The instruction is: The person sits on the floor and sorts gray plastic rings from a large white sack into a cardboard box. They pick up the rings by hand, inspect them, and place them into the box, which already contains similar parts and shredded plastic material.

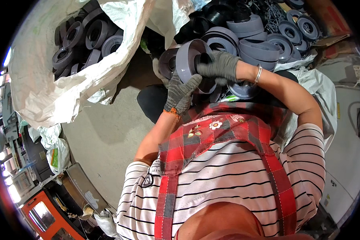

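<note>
Two gloved hands worked one grey plastic spool (190, 60), held up in front of the chest. Left hand (179, 94) sat under and behind the flange, fingers (190, 83) pressed together and flat against the rim, probably to brace it from below. Right hand (220, 65) came over the top, fingers (206, 69) curled down onto the dark hub at the spool's centre, pinching or pressing there; exact contact was hidden by the glove, so I couldn't tell which. Spool face was tilted toward the left fingers, rim up, which likely gave the right fingertips straight access to the hub.

Just beyond the right knuckles lay a heap of grey spools (260, 44), stacked loosely, with black parts (212, 16) behind them. Well apart, off past the left fingertips, a white woven sack (60, 92) stood open with dark spools (84, 38) inside. Silver bangle (259, 73) sat on the right wrist. Red checked apron (216, 132) over a striped shirt (228, 180) filled the lower view, concrete floor (108, 132) showing below the left forearm.
</note>
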A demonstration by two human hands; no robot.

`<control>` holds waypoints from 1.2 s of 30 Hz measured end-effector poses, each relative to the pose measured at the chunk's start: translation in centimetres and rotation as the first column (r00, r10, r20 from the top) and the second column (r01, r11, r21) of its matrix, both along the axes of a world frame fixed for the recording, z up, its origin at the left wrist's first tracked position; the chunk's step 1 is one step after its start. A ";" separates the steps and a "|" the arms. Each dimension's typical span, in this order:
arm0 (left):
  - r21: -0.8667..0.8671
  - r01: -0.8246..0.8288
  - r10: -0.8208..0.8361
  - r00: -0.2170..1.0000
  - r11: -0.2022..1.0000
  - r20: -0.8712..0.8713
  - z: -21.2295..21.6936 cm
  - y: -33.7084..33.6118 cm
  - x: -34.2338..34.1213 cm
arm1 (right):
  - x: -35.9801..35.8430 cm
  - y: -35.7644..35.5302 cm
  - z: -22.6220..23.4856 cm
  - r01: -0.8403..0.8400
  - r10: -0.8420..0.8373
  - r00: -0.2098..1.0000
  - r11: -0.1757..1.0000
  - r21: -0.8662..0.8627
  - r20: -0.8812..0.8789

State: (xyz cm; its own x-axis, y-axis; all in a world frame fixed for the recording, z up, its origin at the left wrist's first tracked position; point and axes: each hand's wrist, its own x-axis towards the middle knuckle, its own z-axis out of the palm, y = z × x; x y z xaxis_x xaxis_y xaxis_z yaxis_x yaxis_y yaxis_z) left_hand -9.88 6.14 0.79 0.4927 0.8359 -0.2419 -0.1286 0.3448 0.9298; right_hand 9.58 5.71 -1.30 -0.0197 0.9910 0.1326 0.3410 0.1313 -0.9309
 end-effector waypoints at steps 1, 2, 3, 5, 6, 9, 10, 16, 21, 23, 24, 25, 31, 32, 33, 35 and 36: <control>0.054 -0.008 0.010 0.999 0.999 -0.043 0.4 -0.3 0.1 | 0.7 -0.1 -0.1 -0.107 -0.074 0.942 0.858 -0.503 -0.326; 0.045 -0.024 0.023 1.000 0.999 0.016 0.7 -0.4 0.2 | 1.0 -0.1 0.3 -0.157 -0.066 0.947 0.758 -0.633 -0.313; 0.036 -0.039 0.036 0.997 0.999 0.075 1.0 -0.6 0.2 | 1.3 -0.2 0.8 -0.199 -0.051 0.953 0.636 -0.746 -0.297; 0.090 -0.009 0.001 0.996 0.996 0.086 0.4 -0.2 -0.1 | 1.4 -0.4 2.4 -0.075 0.262 0.889 0.893 -0.444 0.376; 0.206 0.055 -0.051 0.998 0.977 -0.026 -0.6 -0.4 -0.8 | 1.1 -0.5 2.7 -0.136 0.277 0.672 0.958 -0.254 0.687; 0.498 0.454 -0.160 0.836 0.739 -0.525 -2.0 -0.6 -2.1 | 2.5 2.5 1.2 -0.044 0.031 0.537 0.999 -0.009 0.843; 0.553 0.622 -0.212 0.748 0.555 -0.629 -2.9 -0.7 -2.3 | 3.2 4.0 0.2 -0.050 -0.020 0.473 0.997 0.050 0.881; 0.220 0.551 -0.422 0.792 0.805 -0.441 -2.5 -0.9 -0.7 | 6.4 9.5 -3.7 -0.083 0.069 0.121 0.995 -0.059 0.990; -0.037 0.083 -0.084 0.996 0.996 -0.004 -4.0 1.8 -1.7 | 6.0 6.4 0.7 -0.306 -0.166 0.242 0.922 0.237 0.956; 0.379 -0.051 0.138 0.969 0.924 -0.207 -5.2 3.3 -0.7 | 5.4 5.5 2.5 -0.207 -0.128 0.341 0.956 0.207 0.931; 0.571 -0.075 0.272 0.924 0.818 -0.268 -4.4 3.6 -0.2 | 5.2 5.4 3.3 -0.154 -0.112 0.394 0.970 0.186 0.912; 0.208 -0.130 0.139 0.990 0.969 -0.032 -3.4 4.0 0.3 | 5.1 5.5 3.6 -0.118 -0.077 0.591 0.976 0.180 0.803; -0.388 -0.167 0.290 0.914 0.907 0.285 -3.6 4.8 -0.6 | 6.1 11.6 -1.1 0.071 -0.145 0.528 0.989 0.127 0.837; -0.390 -0.203 0.311 0.920 0.898 0.239 -3.9 4.7 -1.2 | 4.9 12.4 -1.1 0.241 -0.176 0.567 0.970 0.043 0.805; -0.389 -0.229 0.322 0.927 0.892 0.194 -4.1 4.5 -1.5 | 4.8 13.1 -2.5 0.282 -0.244 0.569 0.955 0.092 0.786; -0.426 -0.215 0.316 0.931 0.879 0.181 -3.3 4.4 -1.6 | 8.6 16.6 -9.2 0.293 -0.239 0.558 0.953 0.082 0.795; -0.443 -0.245 0.351 0.920 0.863 0.176 -2.8 4.3 -1.8 | 9.2 18.2 -11.1 0.279 -0.224 0.561 0.957 0.072 0.797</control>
